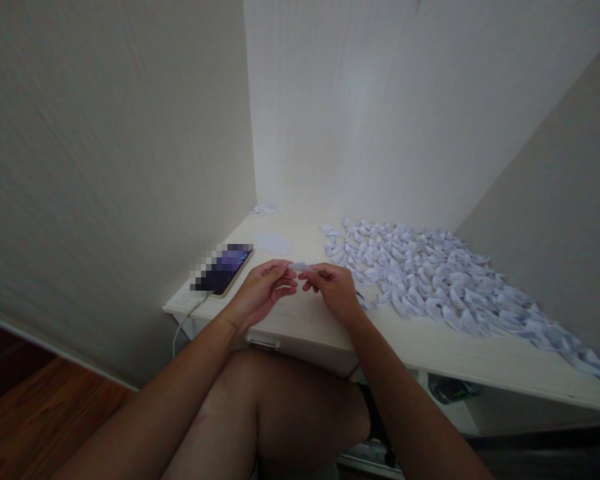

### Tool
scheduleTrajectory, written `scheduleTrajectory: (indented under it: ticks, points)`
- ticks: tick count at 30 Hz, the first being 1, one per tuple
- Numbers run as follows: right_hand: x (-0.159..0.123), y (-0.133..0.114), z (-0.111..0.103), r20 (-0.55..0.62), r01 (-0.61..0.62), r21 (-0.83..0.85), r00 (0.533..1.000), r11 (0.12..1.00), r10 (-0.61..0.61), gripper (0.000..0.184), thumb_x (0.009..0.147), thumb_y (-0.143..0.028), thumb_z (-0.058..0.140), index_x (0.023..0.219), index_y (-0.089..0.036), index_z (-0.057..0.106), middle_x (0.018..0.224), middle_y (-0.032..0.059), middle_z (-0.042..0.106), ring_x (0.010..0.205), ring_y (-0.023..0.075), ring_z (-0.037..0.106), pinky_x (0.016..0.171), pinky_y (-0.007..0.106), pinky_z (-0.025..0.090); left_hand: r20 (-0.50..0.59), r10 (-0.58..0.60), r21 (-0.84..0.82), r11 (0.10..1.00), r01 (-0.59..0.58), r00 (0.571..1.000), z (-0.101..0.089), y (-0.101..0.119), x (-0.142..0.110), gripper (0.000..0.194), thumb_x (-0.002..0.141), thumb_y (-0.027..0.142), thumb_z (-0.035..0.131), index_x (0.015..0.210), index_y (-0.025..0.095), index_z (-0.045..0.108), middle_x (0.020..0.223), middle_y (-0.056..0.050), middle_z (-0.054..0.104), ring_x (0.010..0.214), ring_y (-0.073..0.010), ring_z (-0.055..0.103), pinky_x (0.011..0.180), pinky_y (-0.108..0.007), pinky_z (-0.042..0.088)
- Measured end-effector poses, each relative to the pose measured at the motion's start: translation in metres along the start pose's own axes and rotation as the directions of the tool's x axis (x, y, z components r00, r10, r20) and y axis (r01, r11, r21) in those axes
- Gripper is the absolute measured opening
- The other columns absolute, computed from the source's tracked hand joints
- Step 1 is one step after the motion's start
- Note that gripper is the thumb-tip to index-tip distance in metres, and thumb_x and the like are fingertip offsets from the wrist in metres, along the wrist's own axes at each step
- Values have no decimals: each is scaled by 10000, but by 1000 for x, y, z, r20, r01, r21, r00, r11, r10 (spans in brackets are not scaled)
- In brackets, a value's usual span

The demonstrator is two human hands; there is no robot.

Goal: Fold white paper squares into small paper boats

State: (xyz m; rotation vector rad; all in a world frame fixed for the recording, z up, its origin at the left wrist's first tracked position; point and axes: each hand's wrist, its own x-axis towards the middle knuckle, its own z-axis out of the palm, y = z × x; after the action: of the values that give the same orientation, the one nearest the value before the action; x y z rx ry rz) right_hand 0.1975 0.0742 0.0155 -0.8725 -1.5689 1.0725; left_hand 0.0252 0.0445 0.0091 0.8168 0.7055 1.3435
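Note:
Between my two hands, just above the desk, is a small folded piece of white paper [301, 266]. My left hand [267, 287] pinches its left end between thumb and forefinger, the other fingers curled loosely below. At its right end, my right hand [330, 283] grips it with thumb and fingers. Behind my hands, flat white paper [274, 243] lies on the desk. Many small folded white paper pieces [405, 267] cover the desk to the right of my right hand, spread in a thick layer.
A phone [225, 267] with a lit screen lies left of my left hand, a white cable [183, 327] running from it over the edge. More white paper bits [266, 209] sit in the back corner. Walls enclose the desk [305, 327]; a drawer handle [263, 343] is below its front edge.

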Motion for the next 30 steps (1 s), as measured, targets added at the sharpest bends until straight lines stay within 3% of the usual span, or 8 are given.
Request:
scheduleTrajectory:
  ticks: [5, 10, 17, 21, 25, 30]
  points:
    - [-2, -3, -3, 89, -33, 50, 996, 998, 28, 263, 786, -447, 759, 879, -206, 810, 650, 23, 721, 568, 133, 596, 542, 263, 472, 60, -47, -77, 996, 52, 997, -7, 5, -2, 201, 781, 292, 833, 858, 145, 720, 799, -45, 734, 729, -130, 708, 722, -240, 597]
    - [-2, 1, -10, 182, -68, 70, 982, 995, 54, 281, 826, -452, 729, 929, -202, 807, 725, 35, 731, 624, 128, 616, 568, 252, 483, 45, -30, 41, 999, 28, 999, -17, 4, -2, 230, 726, 264, 868, 879, 135, 755, 848, -63, 743, 776, -157, 718, 753, -284, 602]
    - [3, 6, -16, 139, -70, -21, 988, 997, 72, 306, 740, -389, 806, 962, -183, 772, 653, 9, 722, 566, 128, 610, 530, 247, 437, -5, 160, 300, 942, -151, 987, -19, 4, -1, 305, 681, 277, 879, 918, 123, 764, 740, -50, 728, 680, -158, 683, 605, -286, 613]
    - [1, 2, -15, 147, -60, -10, 987, 998, 61, 299, 815, -463, 746, 912, -181, 773, 697, 43, 746, 609, 147, 652, 565, 265, 470, -7, 215, 347, 916, -200, 976, -21, 7, -1, 270, 686, 286, 871, 868, 118, 762, 708, -49, 719, 676, -161, 674, 590, -288, 617]
    - [-2, -1, -15, 202, -58, 99, 979, 993, 37, 318, 872, -484, 677, 975, -197, 766, 723, 45, 750, 599, 136, 639, 571, 265, 481, -4, 109, 197, 975, -106, 994, -27, 7, 0, 266, 664, 258, 892, 862, 134, 765, 714, -34, 714, 652, -140, 672, 607, -265, 605]
    - [-3, -2, -18, 306, -48, -3, 951, 999, 47, 256, 827, -379, 717, 1017, -218, 779, 653, 6, 720, 564, 123, 578, 568, 265, 469, 67, -111, 113, 988, 103, 992, -32, 8, -1, 286, 640, 245, 920, 865, 142, 777, 774, -46, 725, 616, -123, 672, 640, -265, 595]
